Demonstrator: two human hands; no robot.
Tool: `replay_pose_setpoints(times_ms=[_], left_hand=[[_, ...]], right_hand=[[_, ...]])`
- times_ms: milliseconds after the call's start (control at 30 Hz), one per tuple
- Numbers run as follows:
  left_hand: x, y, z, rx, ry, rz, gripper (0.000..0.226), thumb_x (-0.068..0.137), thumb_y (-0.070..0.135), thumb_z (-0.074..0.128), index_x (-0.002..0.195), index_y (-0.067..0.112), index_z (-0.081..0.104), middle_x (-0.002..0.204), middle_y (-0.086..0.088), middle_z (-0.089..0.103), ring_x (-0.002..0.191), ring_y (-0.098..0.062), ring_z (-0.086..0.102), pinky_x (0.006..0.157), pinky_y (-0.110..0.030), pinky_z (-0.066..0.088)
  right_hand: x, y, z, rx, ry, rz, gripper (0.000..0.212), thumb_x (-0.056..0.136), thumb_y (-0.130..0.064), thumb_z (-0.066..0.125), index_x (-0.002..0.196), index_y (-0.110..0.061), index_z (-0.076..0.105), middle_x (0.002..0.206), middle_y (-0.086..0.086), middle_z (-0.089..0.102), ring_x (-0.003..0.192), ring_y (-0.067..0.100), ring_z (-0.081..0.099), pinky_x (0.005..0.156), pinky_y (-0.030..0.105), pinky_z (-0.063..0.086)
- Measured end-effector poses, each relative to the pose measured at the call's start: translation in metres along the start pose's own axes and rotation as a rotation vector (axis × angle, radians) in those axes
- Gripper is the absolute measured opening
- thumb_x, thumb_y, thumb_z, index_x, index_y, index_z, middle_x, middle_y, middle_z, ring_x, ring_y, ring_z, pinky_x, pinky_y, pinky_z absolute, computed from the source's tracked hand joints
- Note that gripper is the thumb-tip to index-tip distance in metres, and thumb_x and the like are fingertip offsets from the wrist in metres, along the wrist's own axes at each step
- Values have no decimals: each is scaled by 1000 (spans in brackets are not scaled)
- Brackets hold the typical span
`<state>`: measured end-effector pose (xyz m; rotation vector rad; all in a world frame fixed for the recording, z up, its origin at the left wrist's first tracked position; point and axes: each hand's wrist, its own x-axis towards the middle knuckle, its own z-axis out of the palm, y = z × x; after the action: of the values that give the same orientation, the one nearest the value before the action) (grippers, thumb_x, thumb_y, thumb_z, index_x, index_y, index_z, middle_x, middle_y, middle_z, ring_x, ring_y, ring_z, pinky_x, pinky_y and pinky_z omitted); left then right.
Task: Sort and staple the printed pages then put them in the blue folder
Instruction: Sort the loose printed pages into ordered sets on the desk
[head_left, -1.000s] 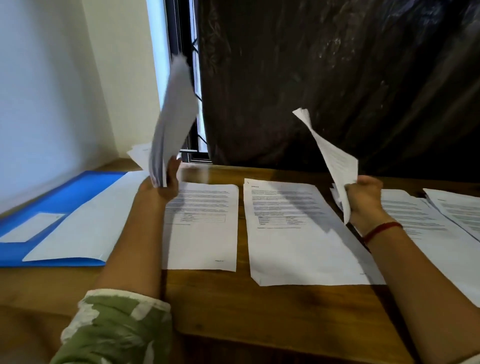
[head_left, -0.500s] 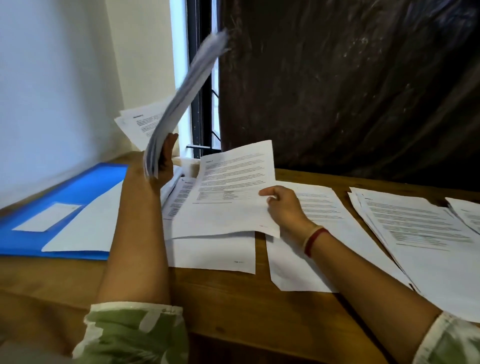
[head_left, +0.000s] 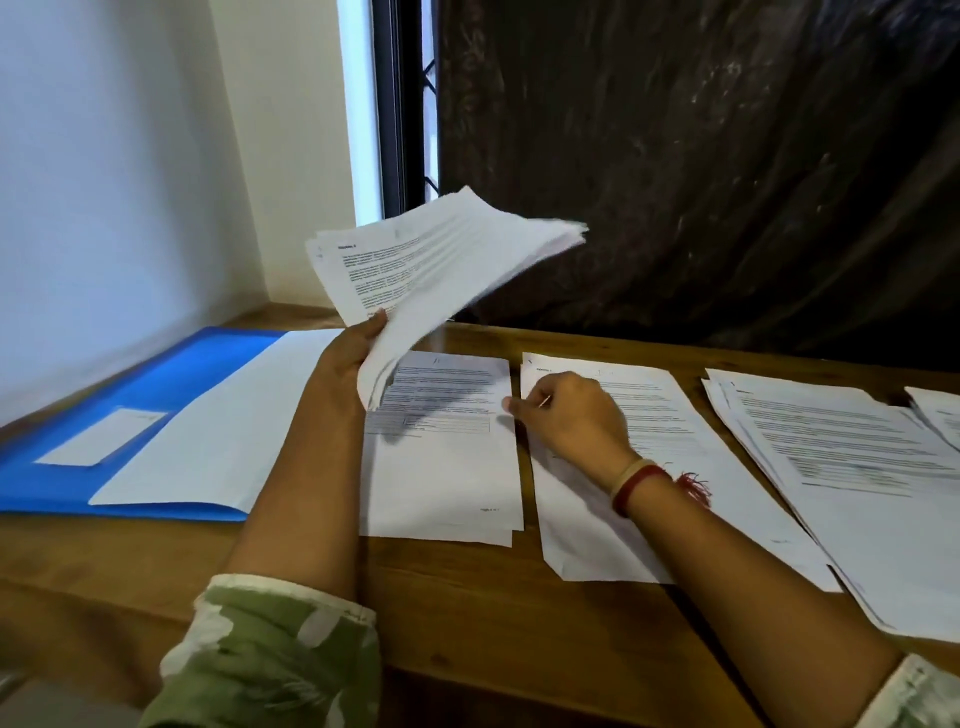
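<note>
Lowered from upright, the sheaf of printed pages now fans flat above the wooden table, clamped in the left hand; right hand pinches the second pile's edge, blue folder lying left

Both forearms are bare from the cuffs down to the hands. The left sleeve is a soft green fabric with pale, off-white blotches in a camouflage-like pattern, ending in a cream-edged cuff pushed up near the elbow. The right sleeve shows the same green and cream cloth at the lower corner. On the right wrist sits a cream bangle beside a red thread band, its frayed red tassel sticking out
</note>
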<state>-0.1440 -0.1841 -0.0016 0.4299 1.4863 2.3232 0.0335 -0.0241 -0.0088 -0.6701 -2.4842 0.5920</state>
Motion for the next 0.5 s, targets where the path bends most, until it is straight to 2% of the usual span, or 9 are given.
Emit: replay_pose_setpoints(times_ms=[33,67,100,167,233,267,333,433,500], left_hand=[[-1,-2,3,6,11,-16,28,94,37,56,110,15,61,71,11,74,65,-3,70,58,-18,54],[-7,-1,8,-7,-23,-40,28,94,36,58,112,15,63,77,6,75,70,-9,72,61,-22,56],[-8,-3,9,-30,-67,-46,32,92,33,61,119,16,64,90,0,76,80,-15,73,71,-28,57],[-11,-4,13,25,-105,-57,42,91,29,64,130,14,59,112,-7,71,96,-23,69,89,-36,53],[-7,-4,19,172,-115,-58,43,94,27,59,134,12,54,120,-10,66,103,-25,65,96,-38,50],[-7,-3,23,224,-130,-53,42,96,25,56,136,11,52,124,-12,63,108,-27,62,100,-39,47],[-8,-4,30,266,-162,-70,42,96,23,55,135,10,52,126,-13,62,115,-31,59,102,-41,45],[-5,-11,29,308,-174,-102,39,95,25,58,131,11,55,114,-8,67,105,-28,64,97,-40,49],[-5,-10,30,318,-179,-98,37,94,27,58,129,13,56,110,-5,68,98,-24,65,91,-36,52]], right_hand=[[6,6,-5,19,27,50,31,91,-48,58,89,-19,67,83,-2,65,76,15,58,72,30,50],[13,15,-10,103,54,103,25,93,-42,57,86,-20,67,88,1,68,77,17,60,74,33,52],[19,23,-17,256,87,161,21,96,-35,56,84,-21,65,93,5,70,76,18,62,73,33,53],[24,39,-33,712,153,315,23,99,-29,50,85,-16,63,99,12,71,69,18,61,60,29,49],[23,47,-50,1044,93,478,35,99,-41,46,88,-13,62,93,10,71,68,18,63,55,26,47],[22,51,-56,1119,13,511,40,97,-49,46,91,-13,63,90,8,72,72,19,66,56,26,50],[21,54,-60,1152,-126,466,42,90,-55,53,99,-16,64,88,4,74,81,20,70,61,29,55],[21,52,-58,1089,-136,328,22,87,-29,69,98,-9,64,98,8,74,82,19,71,64,28,58],[22,52,-53,1010,-74,328,16,82,-14,74,90,-6,63,100,13,73,81,23,69,70,30,58]])
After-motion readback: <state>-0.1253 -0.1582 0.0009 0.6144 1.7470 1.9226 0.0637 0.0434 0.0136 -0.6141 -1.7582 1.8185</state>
